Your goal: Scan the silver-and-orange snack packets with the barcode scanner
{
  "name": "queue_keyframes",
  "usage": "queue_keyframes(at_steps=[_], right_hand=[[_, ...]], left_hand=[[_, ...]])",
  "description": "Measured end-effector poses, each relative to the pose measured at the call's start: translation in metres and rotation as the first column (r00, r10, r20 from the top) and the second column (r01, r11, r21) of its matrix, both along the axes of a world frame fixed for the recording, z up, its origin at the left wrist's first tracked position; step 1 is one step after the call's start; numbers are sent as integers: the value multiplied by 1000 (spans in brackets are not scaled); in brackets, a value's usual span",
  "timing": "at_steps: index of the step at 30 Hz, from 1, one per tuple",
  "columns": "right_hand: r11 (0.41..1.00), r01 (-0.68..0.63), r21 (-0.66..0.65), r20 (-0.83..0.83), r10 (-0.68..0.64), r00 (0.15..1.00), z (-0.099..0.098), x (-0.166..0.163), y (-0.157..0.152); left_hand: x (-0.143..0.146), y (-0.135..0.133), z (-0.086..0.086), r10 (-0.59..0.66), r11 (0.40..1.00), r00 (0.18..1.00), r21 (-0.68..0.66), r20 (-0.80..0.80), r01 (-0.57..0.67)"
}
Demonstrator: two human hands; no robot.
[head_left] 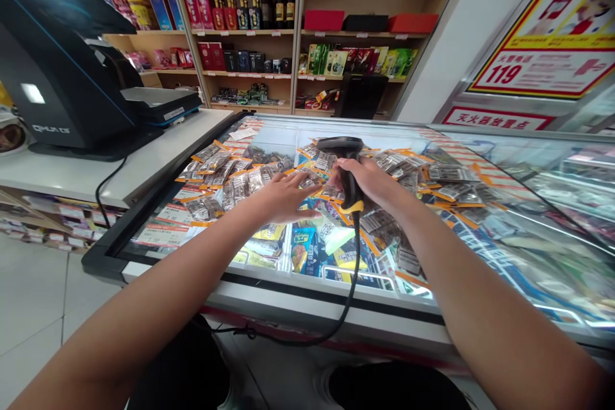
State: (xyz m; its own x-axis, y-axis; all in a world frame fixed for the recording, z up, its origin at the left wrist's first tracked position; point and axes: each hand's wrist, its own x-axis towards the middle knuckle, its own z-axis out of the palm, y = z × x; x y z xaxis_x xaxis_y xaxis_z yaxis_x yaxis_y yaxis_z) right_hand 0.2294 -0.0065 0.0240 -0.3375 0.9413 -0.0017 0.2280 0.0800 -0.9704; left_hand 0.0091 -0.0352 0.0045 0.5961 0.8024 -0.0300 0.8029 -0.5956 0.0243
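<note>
My right hand (pixel 369 180) is wrapped around the handle of a black barcode scanner (pixel 342 148), whose head points down at small snack packets (pixel 240 182) spread over the glass lid (pixel 485 141) of a chest freezer. Its black cable (pixel 350 288) hangs down over the freezer's front edge. My left hand (pixel 283 195) lies flat with fingers stretched out on the packets just left of the scanner. The packets are dark with orange edges and cover much of the lid.
A black checkout terminal (pixel 57 83) and a scale (pixel 161 102) stand on a white counter (pixel 72 173) to the left. Wooden shelves (pixel 298 32) with bottles and boxes fill the back wall. A red-and-yellow poster (pixel 552 45) hangs at the right. Frozen goods (pixel 307 250) show under the glass.
</note>
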Motion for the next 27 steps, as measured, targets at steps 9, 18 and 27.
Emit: queue_keyframes(at_steps=[9, 18, 27], right_hand=[[976, -36, -215, 126, 64, 990, 27, 1, -21], [974, -41, -224, 112, 68, 991, 22, -5, -22], [982, -27, -186, 97, 46, 994, 24, -4, -21]], left_hand=[[10, -15, 2, -75, 997, 996, -18, -57, 74], [13, -15, -2, -61, 998, 995, -13, -76, 60], [15, -15, -3, -7, 1000, 997, -3, -71, 7]])
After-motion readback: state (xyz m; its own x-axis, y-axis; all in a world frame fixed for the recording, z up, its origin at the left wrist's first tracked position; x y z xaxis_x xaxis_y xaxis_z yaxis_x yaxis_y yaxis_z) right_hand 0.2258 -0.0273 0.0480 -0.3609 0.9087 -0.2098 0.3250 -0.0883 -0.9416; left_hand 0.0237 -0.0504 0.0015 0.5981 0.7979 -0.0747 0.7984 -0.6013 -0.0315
